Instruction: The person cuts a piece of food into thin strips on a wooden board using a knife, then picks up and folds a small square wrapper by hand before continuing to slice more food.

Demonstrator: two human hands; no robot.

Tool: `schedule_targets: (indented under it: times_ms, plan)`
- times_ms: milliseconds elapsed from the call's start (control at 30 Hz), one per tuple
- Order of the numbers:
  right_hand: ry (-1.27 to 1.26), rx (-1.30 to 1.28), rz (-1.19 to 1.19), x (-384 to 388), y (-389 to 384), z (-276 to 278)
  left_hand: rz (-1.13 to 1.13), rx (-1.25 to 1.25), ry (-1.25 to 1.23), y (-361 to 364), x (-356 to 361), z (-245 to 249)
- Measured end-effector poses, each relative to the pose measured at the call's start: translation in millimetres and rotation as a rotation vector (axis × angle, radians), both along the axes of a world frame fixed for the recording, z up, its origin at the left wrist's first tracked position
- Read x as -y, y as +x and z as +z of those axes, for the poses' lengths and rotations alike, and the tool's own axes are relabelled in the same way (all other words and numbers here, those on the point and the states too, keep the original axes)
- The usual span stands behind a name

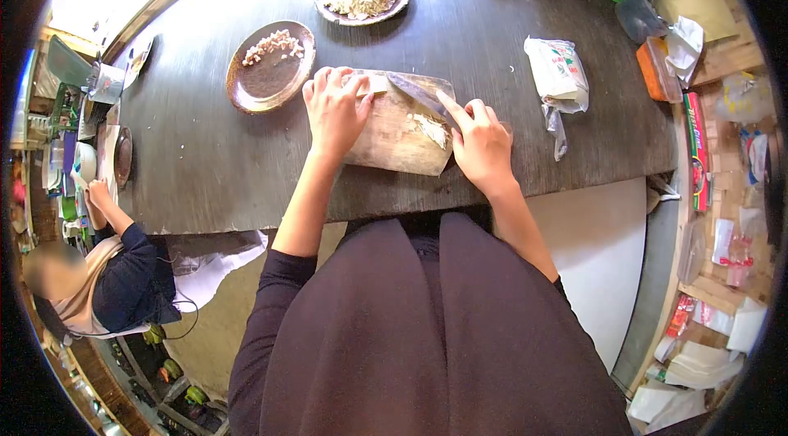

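A wooden cutting board (392, 141) lies near the front edge of the dark table. My right hand (483, 145) is closed round the handle of a knife (419, 94), whose blade slants to the upper left across the board. My left hand (335, 112) is at the board's left side, its curled fingers pressing a pale piece of food (376, 84) near the knife tip. Thin pale slices (430, 129) lie on the board beneath the blade, close to my right hand.
Beyond the board stand a brown plate (271, 85) with chopped pinkish pieces and another plate (402, 8) with pale shreds. A white plastic bag (558, 75) lies to the right. At far left, a seated person (123, 280) works with both hands. Packets and containers line the right side.
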State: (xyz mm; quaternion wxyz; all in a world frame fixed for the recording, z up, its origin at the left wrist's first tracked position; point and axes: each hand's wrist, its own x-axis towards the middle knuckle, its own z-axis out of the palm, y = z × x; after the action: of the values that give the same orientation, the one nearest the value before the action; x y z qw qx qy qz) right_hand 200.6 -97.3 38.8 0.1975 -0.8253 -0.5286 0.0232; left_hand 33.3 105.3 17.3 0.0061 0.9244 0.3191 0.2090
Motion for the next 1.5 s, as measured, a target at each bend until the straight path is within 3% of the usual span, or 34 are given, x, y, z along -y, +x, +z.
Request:
schedule_targets:
  times_ms: [233, 300, 500, 567, 633, 700, 767, 833, 1067, 1133, 1333, 1500]
  plan:
    - [-0.024, 0.026, -0.059, -7, -4, 12, -0.015, 0.154, 0.018, -6, -1, 3]
    - [0.125, 0.074, -0.067, -10, -8, 14, 0.006, 0.163, 0.013, -9, -1, 3]
    - [0.264, -0.05, 0.021, -19, -21, 21, 0.0, 0.17, -0.087, -12, -1, 5]
    - [0.287, -0.072, 0.046, -23, -26, 20, -0.052, 0.393, -0.123, -13, 3, 13]
    - [0.31, -0.097, 0.073, -27, -34, 19, -0.088, 0.454, -0.228, -17, 11, 24]
    - [0.4, -0.233, 0.118, -33, -43, 23, -0.125, 0.516, -0.328, -21, 23, 37]
    - [0.463, -0.284, 0.147, -36, -49, 27, -0.117, 0.606, -0.82, -27, 38, 48]
    - [0.427, -0.775, 0.124, -37, -55, 30, -0.158, 0.614, -0.877, -35, 45, 50]
    - [0.536, -1.118, 0.105, -31, -64, 25, -0.221, 0.637, -1.007, -57, 63, 66]
    - [0.524, -1.19, 0.134, -26, -69, 38, -0.275, 0.837, -1.119, -65, 65, 71]
    - [0.532, -1.486, 0.112, -20, -88, 53, -0.498, 0.622, -0.765, -81, 57, 90]
    - [0.546, -1.442, 0.132, -19, -105, 61, -0.547, 0.615, -0.693, -93, 50, 94]
